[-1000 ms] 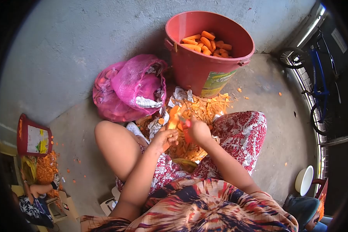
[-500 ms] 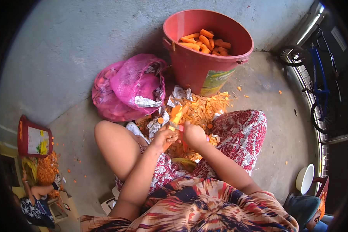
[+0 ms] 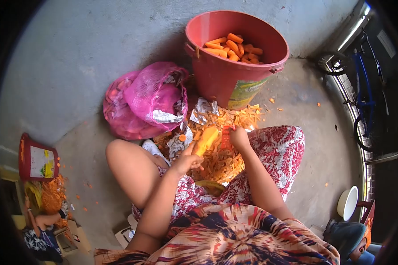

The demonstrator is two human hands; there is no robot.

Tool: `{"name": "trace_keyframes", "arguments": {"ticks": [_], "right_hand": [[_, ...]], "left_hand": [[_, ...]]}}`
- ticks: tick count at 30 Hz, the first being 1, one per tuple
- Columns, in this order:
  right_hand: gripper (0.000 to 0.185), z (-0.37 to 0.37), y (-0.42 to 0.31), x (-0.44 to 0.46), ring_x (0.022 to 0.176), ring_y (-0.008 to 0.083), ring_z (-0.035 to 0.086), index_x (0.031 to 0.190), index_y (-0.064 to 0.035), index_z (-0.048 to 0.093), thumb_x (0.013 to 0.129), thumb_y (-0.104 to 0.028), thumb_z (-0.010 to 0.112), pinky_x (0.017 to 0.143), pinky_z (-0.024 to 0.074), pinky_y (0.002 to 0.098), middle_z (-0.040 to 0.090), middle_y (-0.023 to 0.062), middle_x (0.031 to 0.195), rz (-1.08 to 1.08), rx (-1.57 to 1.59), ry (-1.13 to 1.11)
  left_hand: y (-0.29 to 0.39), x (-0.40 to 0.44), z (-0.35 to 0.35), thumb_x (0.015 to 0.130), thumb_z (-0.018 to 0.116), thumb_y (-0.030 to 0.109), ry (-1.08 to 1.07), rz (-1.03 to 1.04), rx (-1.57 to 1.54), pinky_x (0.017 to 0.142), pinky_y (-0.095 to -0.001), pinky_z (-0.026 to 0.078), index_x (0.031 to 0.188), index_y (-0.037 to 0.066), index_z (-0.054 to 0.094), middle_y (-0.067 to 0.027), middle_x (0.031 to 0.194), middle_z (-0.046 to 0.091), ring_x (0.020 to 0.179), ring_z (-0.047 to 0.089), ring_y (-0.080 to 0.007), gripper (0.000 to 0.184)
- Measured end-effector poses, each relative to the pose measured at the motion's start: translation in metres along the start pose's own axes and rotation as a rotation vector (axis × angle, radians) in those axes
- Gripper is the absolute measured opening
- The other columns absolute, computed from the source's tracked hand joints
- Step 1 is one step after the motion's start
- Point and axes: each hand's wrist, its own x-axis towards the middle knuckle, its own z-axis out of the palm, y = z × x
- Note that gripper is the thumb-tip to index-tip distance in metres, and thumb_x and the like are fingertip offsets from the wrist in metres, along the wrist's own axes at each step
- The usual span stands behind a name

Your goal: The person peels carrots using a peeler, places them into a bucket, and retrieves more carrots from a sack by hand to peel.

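My left hand (image 3: 186, 162) is closed around the lower end of a partly peeled carrot (image 3: 206, 140), which points up and to the right. My right hand (image 3: 239, 138) grips a red peeler (image 3: 226, 138), held a little to the right of the carrot and apart from it. Beneath both hands, between my legs, lies a heap of orange peelings (image 3: 227, 164). Behind the heap stands a large red bucket (image 3: 225, 81) with peeled carrots (image 3: 234, 47) inside. Left of the bucket rests a pink mesh sack (image 3: 150, 99), open toward the heap.
A smaller red bucket (image 3: 39, 157) is at the far left, beside more peelings (image 3: 53, 194) and a seated person. At the right are a white basin (image 3: 348, 203), another person's legs (image 3: 346, 236) and a blue bicycle (image 3: 365, 84). A wall runs behind the large bucket.
My right hand and the peeler have moved right, away from the carrot. The carrot now shows more of its length above my left hand.
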Motion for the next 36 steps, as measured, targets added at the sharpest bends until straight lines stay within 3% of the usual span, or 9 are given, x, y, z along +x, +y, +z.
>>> {"name": "trace_keyframes", "arguments": {"ticks": [3, 6, 9, 15, 19, 22, 29, 33, 36], "right_hand": [[0.026, -0.015, -0.027, -0.015, 0.054, 0.0134, 0.054, 0.076, -0.0025, 0.056, 0.082, -0.027, 0.049, 0.048, 0.0442, 0.0288, 0.055, 0.0048, 0.060, 0.053, 0.335, -0.212], [0.024, -0.002, -0.018, -0.011, 0.055, 0.0131, 0.055, 0.089, -0.0044, 0.053, 0.085, -0.027, 0.045, 0.046, 0.0445, 0.0265, 0.056, 0.0034, 0.068, 0.136, 0.857, -0.444], [0.026, 0.008, -0.019, -0.012, 0.056, 0.0122, 0.055, 0.098, -0.0048, 0.048, 0.087, -0.027, 0.042, 0.046, 0.0452, 0.0244, 0.057, 0.0037, 0.076, 0.196, 0.985, -0.576], [0.034, -0.014, -0.031, -0.025, 0.055, 0.0088, 0.053, 0.099, -0.0056, 0.050, 0.086, -0.035, 0.041, 0.043, 0.0423, 0.0209, 0.057, 0.0041, 0.074, 0.059, 1.043, -0.780], [0.041, -0.011, -0.034, -0.032, 0.048, 0.0036, 0.045, 0.102, -0.0052, 0.048, 0.082, -0.041, 0.047, 0.037, 0.0316, 0.0157, 0.053, 0.0011, 0.071, 0.076, 0.945, -0.733], [0.039, -0.009, -0.040, -0.039, 0.040, 0.0043, 0.033, 0.093, -0.0069, 0.048, 0.078, -0.043, 0.052, 0.036, 0.0234, 0.0190, 0.041, -0.0042, 0.055, 0.051, 0.942, -0.673], [0.033, -0.015, -0.044, -0.043, 0.039, 0.0039, 0.032, 0.091, -0.0057, 0.050, 0.078, -0.035, 0.056, 0.035, 0.0226, 0.0189, 0.040, -0.0047, 0.054, 0.014, 1.120, -0.784], [0.035, -0.014, -0.051, -0.048, 0.038, 0.0031, 0.030, 0.092, -0.0056, 0.050, 0.076, -0.035, 0.058, 0.035, 0.0209, 0.0182, 0.040, -0.0052, 0.055, 0.008, 1.265, -0.668], [0.039, -0.024, -0.063, -0.058, 0.038, 0.0022, 0.027, 0.096, -0.0050, 0.049, 0.075, -0.036, 0.059, 0.035, 0.0182, 0.0175, 0.043, -0.0052, 0.058, -0.043, 1.291, -0.542]], "left_hand": [[0.013, -0.004, -0.009, 0.073, 0.047, 0.002, -0.062, -0.028, 0.077, 0.054, -0.0237, 0.045, 0.127, 0.007, 0.026, 0.0008, 0.071, 0.046, 0.048, 0.039, -0.0045, 0.059], [0.022, -0.008, -0.006, 0.076, 0.048, 0.006, -0.106, -0.059, 0.102, 0.053, -0.0228, 0.044, 0.127, 0.007, 0.027, 0.0012, 0.072, 0.046, 0.047, 0.039, -0.0039, 0.055], [0.026, -0.007, -0.004, 0.078, 0.053, 0.014, -0.089, -0.058, 0.220, 0.053, -0.0222, 0.044, 0.124, 0.006, 0.033, 0.0018, 0.068, 0.046, 0.048, 0.039, -0.0035, 0.051], [0.019, 0.002, -0.015, 0.075, 0.062, 0.024, 0.304, 0.080, 0.654, 0.056, -0.0220, 0.043, 0.104, 0.001, 0.054, -0.0051, 0.073, 0.058, 0.061, 0.053, -0.0074, 0.038], [0.009, 0.013, -0.029, 0.069, 0.067, 0.022, 0.393, 0.385, 0.785, 0.067, -0.0267, 0.044, 0.092, -0.001, 0.058, -0.0106, 0.076, 0.061, 0.070, 0.058, -0.0160, 0.034], [0.018, 0.006, -0.020, 0.064, 0.071, 0.022, 0.409, 0.406, 0.975, 0.068, -0.0264, 0.044, 0.091, 0.002, 0.059, -0.0123, 0.078, 0.061, 0.072, 0.059, -0.0170, 0.035], [0.053, 0.000, -0.009, 0.058, 0.064, 0.003, 0.453, 0.552, 1.407, 0.067, -0.0343, 0.045, 0.104, 0.007, 0.050, -0.0121, 0.090, 0.048, 0.078, 0.053, -0.0271, 0.048], [0.058, 0.004, -0.013, 0.066, 0.059, 0.001, 0.761, 0.654, 1.200, 0.065, -0.0315, 0.045, 0.109, 0.007, 0.045, -0.0103, 0.095, 0.049, 0.084, 0.053, -0.0244, 0.045], [0.029, 0.015, -0.027, 0.074, 0.057, 0.014, 0.464, 0.214, 0.172, 0.065, -0.0312, 0.045, 0.106, 0.012, 0.047, -0.0070, 0.100, 0.050, 0.088, 0.051, -0.0196, 0.034]]}}
